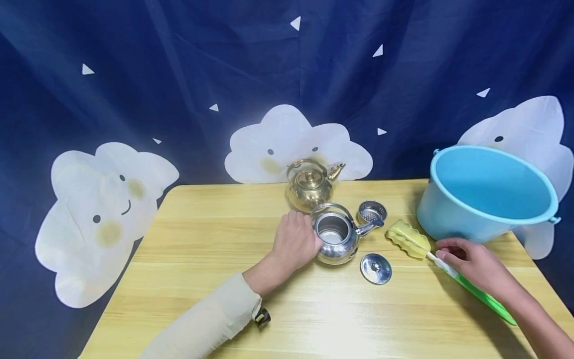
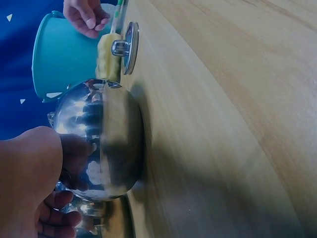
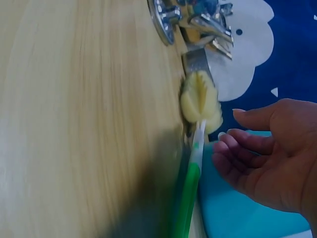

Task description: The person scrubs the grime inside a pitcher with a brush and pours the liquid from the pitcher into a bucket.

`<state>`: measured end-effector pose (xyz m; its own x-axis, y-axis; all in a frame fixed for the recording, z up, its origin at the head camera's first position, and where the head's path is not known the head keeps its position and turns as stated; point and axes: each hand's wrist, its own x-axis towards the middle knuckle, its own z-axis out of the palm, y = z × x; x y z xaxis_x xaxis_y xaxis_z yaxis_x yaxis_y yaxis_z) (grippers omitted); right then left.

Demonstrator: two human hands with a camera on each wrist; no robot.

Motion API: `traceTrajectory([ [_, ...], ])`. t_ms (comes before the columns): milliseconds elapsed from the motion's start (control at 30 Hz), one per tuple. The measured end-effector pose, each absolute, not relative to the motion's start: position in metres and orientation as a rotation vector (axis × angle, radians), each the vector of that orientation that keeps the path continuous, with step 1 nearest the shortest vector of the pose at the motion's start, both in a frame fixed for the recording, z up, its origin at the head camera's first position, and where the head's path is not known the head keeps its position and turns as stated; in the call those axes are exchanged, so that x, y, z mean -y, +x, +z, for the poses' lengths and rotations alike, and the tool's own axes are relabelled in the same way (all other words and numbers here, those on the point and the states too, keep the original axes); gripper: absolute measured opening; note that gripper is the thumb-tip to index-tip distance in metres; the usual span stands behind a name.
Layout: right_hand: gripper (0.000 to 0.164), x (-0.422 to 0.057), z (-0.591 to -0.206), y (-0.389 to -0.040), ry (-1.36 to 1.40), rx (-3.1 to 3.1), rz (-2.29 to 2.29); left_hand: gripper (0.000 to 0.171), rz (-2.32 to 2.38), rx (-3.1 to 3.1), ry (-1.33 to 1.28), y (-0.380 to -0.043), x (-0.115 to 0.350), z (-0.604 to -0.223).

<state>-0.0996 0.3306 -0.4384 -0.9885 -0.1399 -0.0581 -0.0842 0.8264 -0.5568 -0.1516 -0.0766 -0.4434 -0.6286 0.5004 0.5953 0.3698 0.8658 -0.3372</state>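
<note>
Okay, head view: lidless silver teapot [image 1: 337, 253] sits upright mid-table, left hand [image 1: 297, 238] curled in at its left side by the handle base, holding it. Gold teapot [image 1: 309, 188] stands just behind, strainer [image 1: 370, 214] near the spout, lid [image 1: 375, 269] flat on the wooden table [image 1: 202, 224] to the right. Sponge brush [image 1: 407, 238] lies further right, yellow head toward the teapot, with the right hand [image 1: 477, 267] over its neck and the blue bucket [image 1: 441, 217] behind. Left wrist view: left hand is up against the rounded silver body, fingers bent near the gold teapot; thumb contact can't be told. Right wrist view: right hand hangs beside the brush, apart from it, thumb and loosely bent fingers holding nothing, small gap between. Handling, my guess: silver teapot is stiff thin metal, fairly light, slick, apt to spin, so best steadied by handle base and belly; brush looks light, soft squashy head on a stiff stem, best taken by the green grip [image 1: 486, 301].
</note>
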Motion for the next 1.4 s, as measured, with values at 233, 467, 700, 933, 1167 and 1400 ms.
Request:
traceTrajectory([
  [233, 0.031, -0.306, -0.435, -0.100, -0.238, -2.937, -1.040, 0.024, 0.290, 2.357, -0.627, -0.151, 0.077, -0.443],
  [467, 0.031, -0.280, -0.432, -0.106, -0.281, -2.900, -1.141, 0.024, 0.268, 2.352, -0.624, -0.150, 0.078, -0.443],
  [700, 0.036, -0.258, -0.427, -0.110, -0.258, -2.841, -1.163, 0.024, 0.257, 2.341, -0.625, -0.151, 0.078, -0.442],
  [933, 0.033, -0.241, -0.427, -0.116, -0.280, -2.856, -1.160, 0.024, 0.279, 2.365, -0.624, -0.151, 0.078, -0.442],
  [1167, 0.040, -0.225, -0.429, -0.124, -0.250, -2.808, -1.190, 0.023, 0.267, 2.363, -0.629, -0.151, 0.078, -0.443],
  [1400, 0.053, -0.215, -0.432, -0.130, -0.149, -2.759, -1.186, 0.024, 0.285, 2.339, -0.632, -0.150, 0.078, -0.443],
])
